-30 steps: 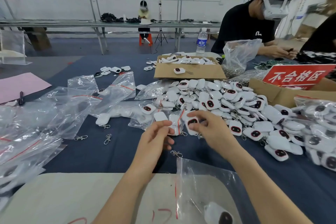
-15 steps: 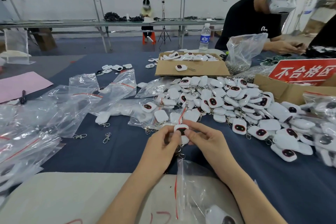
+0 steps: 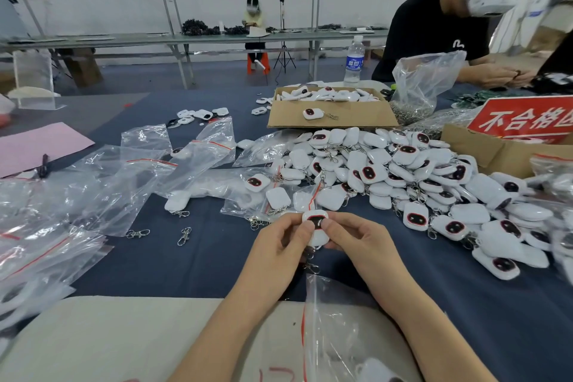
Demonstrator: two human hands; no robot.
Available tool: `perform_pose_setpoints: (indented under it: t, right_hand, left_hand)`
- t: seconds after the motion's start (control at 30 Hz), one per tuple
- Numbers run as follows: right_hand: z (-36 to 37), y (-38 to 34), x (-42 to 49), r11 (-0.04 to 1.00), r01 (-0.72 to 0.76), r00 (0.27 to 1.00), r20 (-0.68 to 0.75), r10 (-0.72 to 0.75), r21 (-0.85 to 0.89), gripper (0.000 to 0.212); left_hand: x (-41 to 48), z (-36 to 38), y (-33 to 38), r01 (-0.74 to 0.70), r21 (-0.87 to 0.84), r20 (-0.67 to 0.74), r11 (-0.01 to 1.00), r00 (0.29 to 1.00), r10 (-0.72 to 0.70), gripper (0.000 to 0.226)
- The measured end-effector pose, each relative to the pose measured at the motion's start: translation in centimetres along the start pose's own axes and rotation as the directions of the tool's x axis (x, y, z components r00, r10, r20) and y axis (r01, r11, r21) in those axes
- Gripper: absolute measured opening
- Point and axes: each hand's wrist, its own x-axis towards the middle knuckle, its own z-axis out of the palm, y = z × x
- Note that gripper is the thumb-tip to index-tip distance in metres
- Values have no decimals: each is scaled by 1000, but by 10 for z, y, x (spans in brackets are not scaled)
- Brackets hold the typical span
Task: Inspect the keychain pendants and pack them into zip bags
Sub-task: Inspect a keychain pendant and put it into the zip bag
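Over the blue cloth (image 3: 201,257), right in front of me, one white pendant (image 3: 316,222) sits pinched between both hands, its dark, red-rimmed face turned up at me. My left hand (image 3: 279,245) curls round its left edge, thumb tip on the face. My right hand (image 3: 359,242) does the same from the other side, thumb pressing beside the first and fingers tucked underneath. The clasp (image 3: 311,267) dangles below, between my wrists, just above the top edge of a zip bag (image 3: 335,319) lying against my right forearm. There is something white in the bottom of that bag, too cut off to say more.

To my right, a big heap (image 3: 403,170) of pendants sprawls across the cloth, some face up, some showing plain white backs. Behind it is a cardboard box (image 3: 331,116) with one pendant lying on its flap. A red sign (image 3: 527,119) stands further right. To my left, a spread of clear bags (image 3: 93,183), and two loose clasps (image 3: 184,236) lie on the cloth near them.
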Motion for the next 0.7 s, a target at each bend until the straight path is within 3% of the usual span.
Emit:
perform_pose_setpoints:
  t: [0.27,0.5,0.7]
  right_hand:
    - [0,0,1,999,-22,1000,-17,21,-26,11]
    - [-2,-1,-1,998,14,999,31,-15,53,23]
    - [-3,2,0,996,7,999,33,-10,90,22]
  left_hand:
    - [-2,-3,0,-53,21,87,998,995,51,30]
    - [-2,-1,0,-21,2,72,1000,997,20,29]
    - [-1,0,-1,-28,-29,75,999,997,30,29]
